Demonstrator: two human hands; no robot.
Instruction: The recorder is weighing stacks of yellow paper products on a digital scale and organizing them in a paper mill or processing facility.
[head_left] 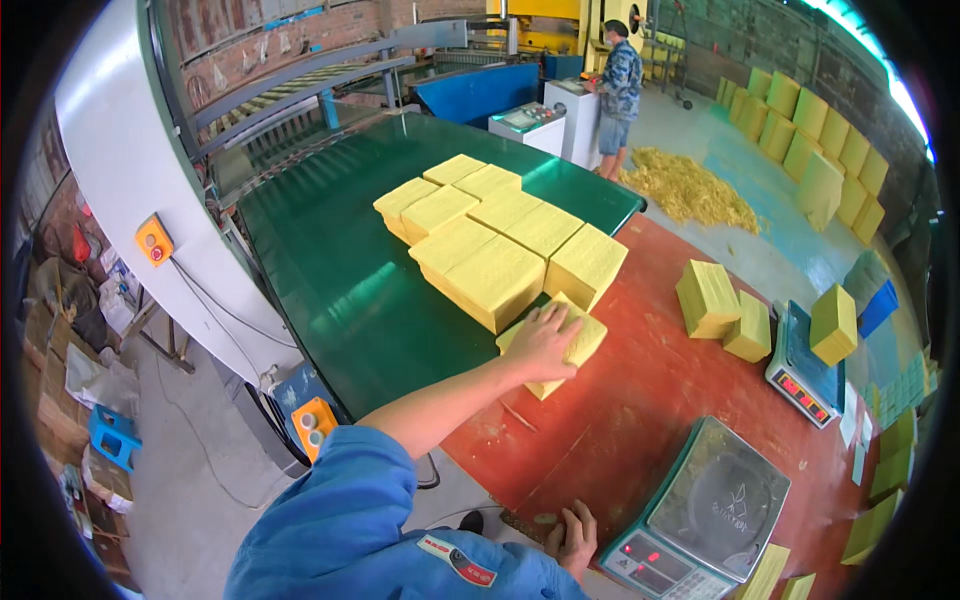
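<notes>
My left hand reaches forward and lies over the top of a yellow paper block, its fingers gripping the far edge. That block sits where the green conveyor belt meets the red tabletop. Right behind it, several more yellow blocks are packed together on the belt. My right hand rests at the near edge of the red tabletop, fingers apart and slightly bent, with nothing in it. Just right of that hand stands a weighing scale with a bare metal pan and a red-lit display.
A second scale at the right carries one yellow block; two blocks stand beside it. A co-worker stands at a control cabinet at the back. Yellow scraps lie heaped on the floor. An orange button box is near my left elbow.
</notes>
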